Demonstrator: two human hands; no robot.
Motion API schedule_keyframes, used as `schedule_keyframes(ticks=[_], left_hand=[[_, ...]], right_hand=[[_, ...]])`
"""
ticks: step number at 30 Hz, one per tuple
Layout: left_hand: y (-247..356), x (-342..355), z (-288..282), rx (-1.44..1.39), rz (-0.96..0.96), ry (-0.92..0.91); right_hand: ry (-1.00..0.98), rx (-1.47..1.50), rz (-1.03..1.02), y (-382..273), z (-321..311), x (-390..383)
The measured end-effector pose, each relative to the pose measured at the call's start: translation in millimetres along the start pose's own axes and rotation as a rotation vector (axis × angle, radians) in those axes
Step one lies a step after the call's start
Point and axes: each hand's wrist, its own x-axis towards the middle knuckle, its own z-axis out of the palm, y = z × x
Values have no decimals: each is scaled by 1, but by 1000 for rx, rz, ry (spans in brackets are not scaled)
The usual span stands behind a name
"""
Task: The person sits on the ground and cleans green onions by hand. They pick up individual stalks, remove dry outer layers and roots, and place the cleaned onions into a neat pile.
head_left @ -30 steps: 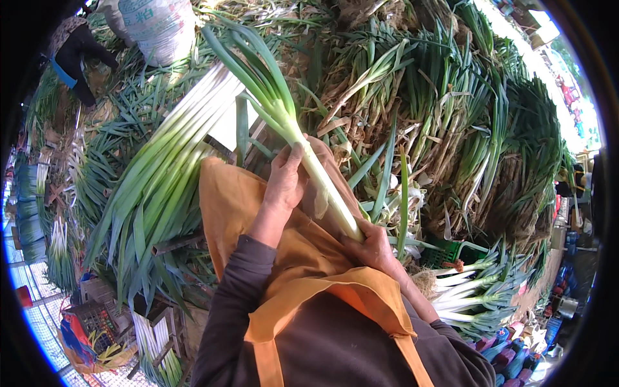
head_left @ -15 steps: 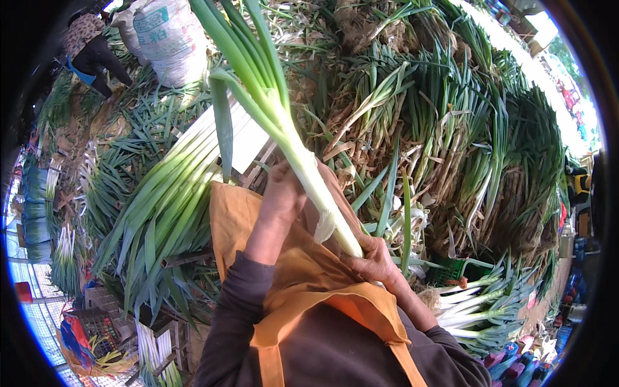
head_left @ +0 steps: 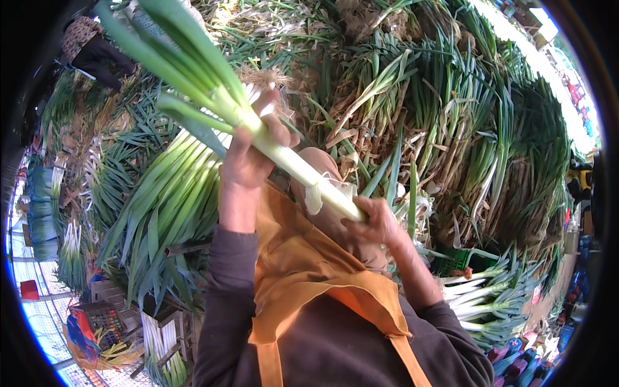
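One large leek [head_left: 300,169] lies slantwise in front of my chest, with its green leaves spread to the upper left. Just under the leaves, my left hand [head_left: 244,164] is closed around the pale stalk. My right hand [head_left: 379,220] grips the white lower end, whose tip the fingers hide. A loose strip of pale skin [head_left: 314,198] hangs from the stalk near my right hand. Behind my left arm, trimmed leeks [head_left: 164,193] lie side by side, roots toward the top.
Untrimmed leeks [head_left: 480,142] with dry brown leaves are heaped on the right. Cleaned leeks [head_left: 480,300] lie beside a green crate [head_left: 448,263]. At the lower left are a dark crate [head_left: 106,322] and a wooden rack [head_left: 180,329]. Another person [head_left: 90,48] bends over at the far left.
The leek has tipped further left, its leaves swinging toward the upper left. My left hand has moved up and left along the stalk. The loose skin strip hangs further out.
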Motion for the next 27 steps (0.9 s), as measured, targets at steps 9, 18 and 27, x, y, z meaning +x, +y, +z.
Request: schedule_keyframes(ticks=[9, 18, 27], left_hand=[[-33, -7, 46, 209, 24, 374], [73, -13, 59, 394, 207, 611], [42, 6, 19, 282, 218, 799]], right_hand=[[101, 651, -9, 32, 13, 74], [204, -574, 1181, 306, -18, -68], [88, 276, -241, 89, -60, 39]])
